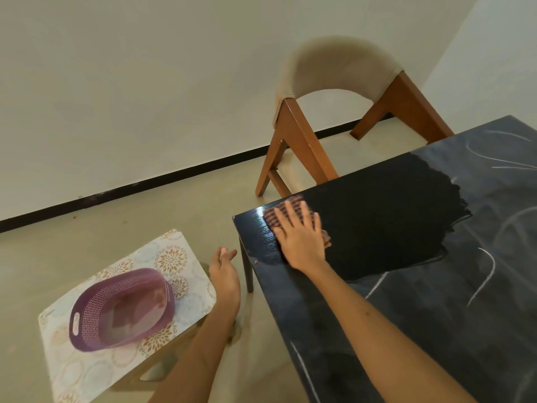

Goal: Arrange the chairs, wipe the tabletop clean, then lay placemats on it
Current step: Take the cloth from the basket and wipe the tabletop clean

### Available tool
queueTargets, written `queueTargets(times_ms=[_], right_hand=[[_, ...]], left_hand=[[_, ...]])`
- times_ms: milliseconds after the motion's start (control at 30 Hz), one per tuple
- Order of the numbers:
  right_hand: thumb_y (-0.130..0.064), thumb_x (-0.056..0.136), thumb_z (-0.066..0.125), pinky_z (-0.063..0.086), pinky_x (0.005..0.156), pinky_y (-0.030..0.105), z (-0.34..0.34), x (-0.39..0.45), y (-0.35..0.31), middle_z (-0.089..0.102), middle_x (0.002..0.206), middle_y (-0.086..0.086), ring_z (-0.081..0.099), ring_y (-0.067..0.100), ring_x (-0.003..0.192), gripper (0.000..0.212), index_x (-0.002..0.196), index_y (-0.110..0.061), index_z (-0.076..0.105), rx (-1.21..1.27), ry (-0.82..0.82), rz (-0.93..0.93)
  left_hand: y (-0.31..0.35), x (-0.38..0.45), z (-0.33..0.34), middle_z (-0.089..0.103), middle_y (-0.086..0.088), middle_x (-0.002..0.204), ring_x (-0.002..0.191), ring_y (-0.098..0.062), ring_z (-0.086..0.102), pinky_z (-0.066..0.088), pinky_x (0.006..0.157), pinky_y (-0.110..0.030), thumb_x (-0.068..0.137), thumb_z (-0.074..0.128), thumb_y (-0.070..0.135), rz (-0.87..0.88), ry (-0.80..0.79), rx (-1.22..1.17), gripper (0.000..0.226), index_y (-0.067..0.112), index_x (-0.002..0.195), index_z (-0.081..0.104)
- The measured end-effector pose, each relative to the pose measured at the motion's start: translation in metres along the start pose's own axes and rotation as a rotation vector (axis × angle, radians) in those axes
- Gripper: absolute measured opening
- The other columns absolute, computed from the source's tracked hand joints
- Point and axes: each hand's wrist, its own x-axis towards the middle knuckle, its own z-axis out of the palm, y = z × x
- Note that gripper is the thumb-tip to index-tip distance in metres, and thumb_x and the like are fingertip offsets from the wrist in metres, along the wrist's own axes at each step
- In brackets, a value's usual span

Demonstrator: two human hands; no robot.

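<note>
**One cloth under the right hand, near corner of the tabletop**

One checked cloth (290,212) lies flat on the dark tabletop (406,286), centre of the frame, just inside the table's left corner. The right hand (300,238) presses on it, palm down, fingers straight and spread; nothing curled round it. Cloth edges show beyond the fingertips and at the thumb side.

Tabletop: wet, glossy black patch from the corner out to centre right; the rest is dull grey with pale chalky streaks at right and lower right.

Left hand (225,273): lower centre, off the table edge, in the air, fingers loosely bent, holding nothing.

Lower left: purple perforated basket (122,309) sits on a floral-patterned placemat (174,254), which lies on a low stool.

Upper centre: chair (337,71) with beige padded back and brown wooden legs, at the table's far side, in front of a white wall.
</note>
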Motion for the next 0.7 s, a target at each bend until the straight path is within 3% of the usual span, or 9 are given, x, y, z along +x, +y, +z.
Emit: queueTargets(times_ms=[100,167,300,400,500,600,700], right_hand=[[-0.046,0.102,0.018,0.003,0.117,0.052,-0.003,-0.008,0.017,0.012,0.162,0.0,0.001,0.031,0.149,0.054,0.153,-0.03,0.019,-0.012,0.001,0.165],[-0.046,0.102,0.021,0.003,0.117,0.053,-0.004,-0.013,0.007,0.013,0.162,0.001,0.002,0.032,0.148,0.054,0.153,-0.029,0.02,-0.006,0.011,0.18],[-0.045,0.102,0.022,0.003,0.117,0.054,0.002,-0.035,-0.031,0.013,0.162,0.001,0.004,0.033,0.148,0.054,0.153,-0.03,0.019,0.005,-0.025,-0.036],[-0.048,0.1,0.021,0.017,0.116,0.057,0.013,-0.064,-0.05,0.024,0.159,-0.001,0.014,0.033,0.147,0.052,0.149,-0.033,0.03,-0.015,-0.055,-0.218],[-0.05,0.1,0.021,0.017,0.117,0.054,0.018,-0.081,-0.041,0.028,0.158,-0.004,0.018,0.031,0.147,0.051,0.147,-0.036,0.033,-0.028,-0.046,-0.275],[-0.05,0.1,0.014,0.012,0.119,0.053,0.01,-0.084,-0.015,0.018,0.161,-0.007,0.008,0.028,0.149,0.054,0.15,-0.036,0.025,-0.01,-0.012,-0.141],[-0.051,0.096,0.004,0.004,0.118,0.05,0.002,-0.087,0.023,0.012,0.162,-0.007,0.004,0.027,0.149,0.061,0.152,-0.035,0.021,0.006,0.012,0.081]], left_hand=[[-0.003,-0.007,-0.003,0.059,-0.002,0.13,0.131,-0.02,0.041,0.022,0.111,-0.033,0.104,0.03,0.034,0.006,-0.021,0.038,0.046,0.009,0.14,0.043],[-0.004,-0.012,-0.005,0.057,-0.002,0.132,0.132,-0.02,0.041,0.023,0.11,-0.032,0.103,0.029,0.035,0.033,-0.033,0.053,0.047,0.008,0.138,0.047],[-0.003,-0.02,-0.01,0.058,-0.004,0.13,0.128,-0.018,0.043,0.024,0.1,-0.023,0.104,0.03,0.031,0.065,-0.051,0.037,0.045,0.006,0.138,0.046],[-0.006,-0.021,-0.013,0.055,-0.01,0.133,0.129,-0.023,0.044,0.029,0.109,-0.031,0.104,0.03,0.031,0.064,-0.048,0.04,0.045,0.005,0.137,0.046],[-0.009,-0.025,-0.017,0.056,-0.013,0.131,0.126,-0.026,0.046,0.033,0.109,-0.037,0.103,0.031,0.031,0.064,-0.046,0.043,0.045,0.003,0.134,0.047],[-0.01,-0.029,-0.02,0.059,-0.008,0.128,0.125,-0.02,0.046,0.027,0.102,-0.027,0.104,0.03,0.032,0.078,-0.068,0.065,0.045,0.006,0.137,0.044],[-0.009,-0.036,-0.023,0.057,-0.007,0.133,0.129,-0.022,0.044,0.026,0.107,-0.031,0.104,0.028,0.033,0.092,-0.097,0.105,0.046,0.007,0.139,0.043]])
